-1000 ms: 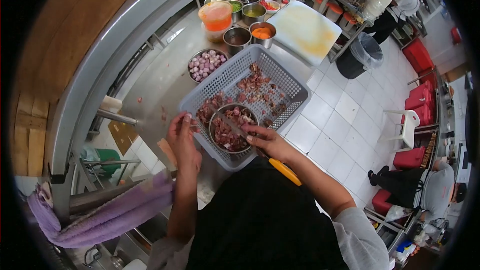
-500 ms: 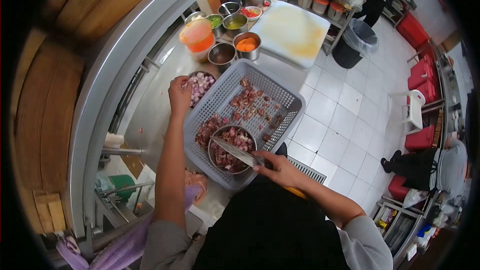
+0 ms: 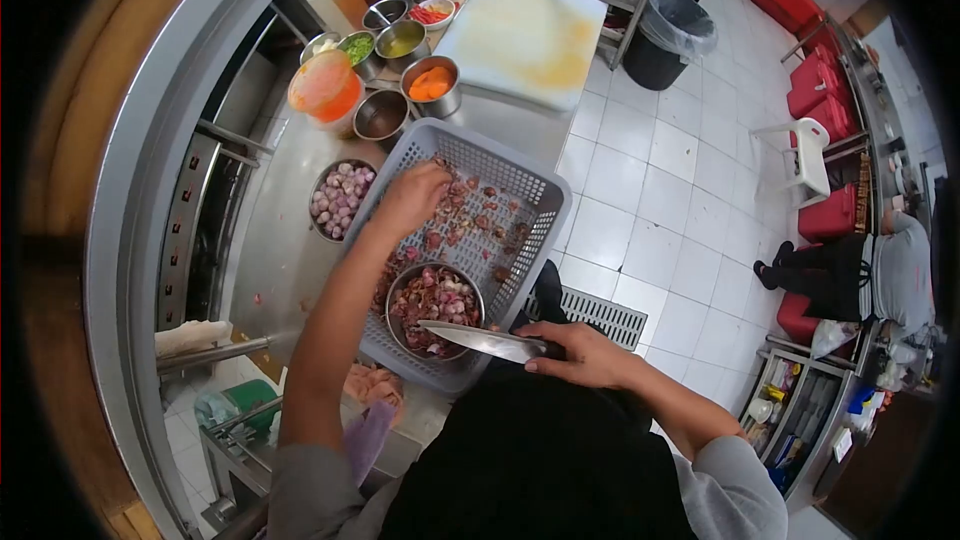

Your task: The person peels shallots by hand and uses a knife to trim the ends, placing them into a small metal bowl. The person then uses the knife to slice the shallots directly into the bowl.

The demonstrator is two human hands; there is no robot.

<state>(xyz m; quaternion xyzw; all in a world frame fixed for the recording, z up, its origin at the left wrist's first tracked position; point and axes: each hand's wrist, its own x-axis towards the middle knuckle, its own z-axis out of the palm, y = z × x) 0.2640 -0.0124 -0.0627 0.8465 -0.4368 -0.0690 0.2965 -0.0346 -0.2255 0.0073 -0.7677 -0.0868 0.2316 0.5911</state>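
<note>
My left hand (image 3: 414, 198) reaches into the grey plastic basket (image 3: 552, 190), over shallot skins and pieces (image 3: 452, 230) near its left side. The fingers are bent inward, and whatever they hold is hidden. My right hand (image 3: 580, 354) grips the dark handle of a knife (image 3: 490, 342). Its blade points left across the near rim of a metal bowl of unpeeled shallots (image 3: 436, 308), which stands inside the basket. Left of the basket, a second metal bowl holds peeled shallots (image 3: 342, 200).
Behind the basket stand a tub with orange contents (image 3: 326, 90), a bowl of orange pieces (image 3: 432, 84), sauce bottles (image 3: 350, 2) and a white cutting board (image 3: 522, 38). A black bin (image 3: 664, 42) is beyond. At right, a person (image 3: 850, 270) stands by a counter.
My left hand has moved from the peeled shallots' bowl into the basket. The knife has shifted toward the bowl's near rim, and the camera view has turned.
</note>
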